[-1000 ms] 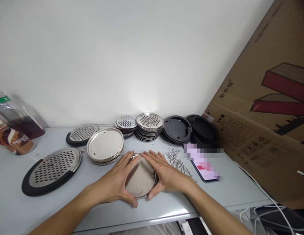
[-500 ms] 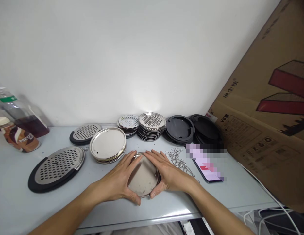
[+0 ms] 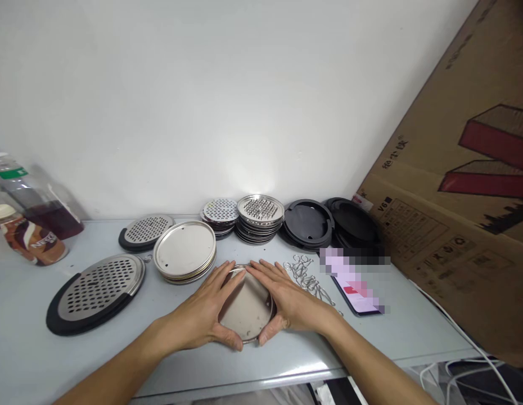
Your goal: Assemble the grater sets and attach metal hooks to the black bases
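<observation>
Between my hands a round metal plate (image 3: pixel 246 309) with a raised rim lies near the front of the table. My left hand (image 3: pixel 208 306) curves around its left edge, thumb at the front and fingers at the back. Around the right edge wraps my right hand (image 3: pixel 284 298) in the same way. Both grip the rim from the sides. Left of it stands a stack of similar metal plates (image 3: pixel 184 247). Loose wire hooks or clips (image 3: pixel 307 278) lie in a heap just right of my right hand.
Two black-rimmed graters (image 3: pixel 97 292) lie at the left. Along the wall stand perforated discs (image 3: pixel 220 211), grater discs (image 3: pixel 260 211) and black round holders (image 3: pixel 309 222). A phone (image 3: pixel 358 298) and a large carton (image 3: pixel 447 225) are at the right, bottles (image 3: pixel 37 236) far left.
Nearly nothing: both hands stay around the metal plate. The whole view has shifted very slightly.
</observation>
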Tool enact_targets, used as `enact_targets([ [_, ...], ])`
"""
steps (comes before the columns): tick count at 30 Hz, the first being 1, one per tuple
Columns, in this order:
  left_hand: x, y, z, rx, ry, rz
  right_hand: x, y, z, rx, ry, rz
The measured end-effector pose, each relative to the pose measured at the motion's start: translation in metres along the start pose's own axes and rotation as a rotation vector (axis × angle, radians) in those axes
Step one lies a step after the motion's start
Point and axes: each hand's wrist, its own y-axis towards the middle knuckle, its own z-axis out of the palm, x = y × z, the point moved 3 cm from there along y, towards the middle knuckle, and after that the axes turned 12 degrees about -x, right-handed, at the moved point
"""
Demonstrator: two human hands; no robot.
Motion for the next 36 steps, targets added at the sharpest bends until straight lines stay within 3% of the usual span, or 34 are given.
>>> enact_targets([
  [9, -0.006, -0.002, -0.001, -0.017, 0.001, 0.029, -0.004, 0.0, 0.002, 0.002, -0.002, -0.001],
  [12, -0.016, 0.005, -0.025, -0.202, 0.053, 0.048, -0.005, -0.001, 0.003, -0.002, -0.001, 0.014],
  [14, -0.02, 0.02, -0.053, -0.398, 0.155, 0.055, -0.006, -0.002, 0.003, 0.001, -0.004, 0.027],
  [16, -0.018, 0.044, -0.08, -0.491, 0.292, 0.035, -0.006, -0.002, 0.003, 0.0, -0.001, 0.028],
  [20, 0.011, 0.105, -0.117, -0.326, 0.445, -0.121, -0.005, -0.001, 0.002, -0.006, 0.017, 0.016],
  [24, 0.035, 0.147, -0.129, -0.258, 0.468, -0.163, -0.004, -0.001, 0.0, 0.022, 0.035, 0.027],
  [36, 0.053, 0.161, -0.118, -0.308, 0.386, -0.115, -0.008, -0.003, 0.0, -0.001, 0.044, -0.003],
])
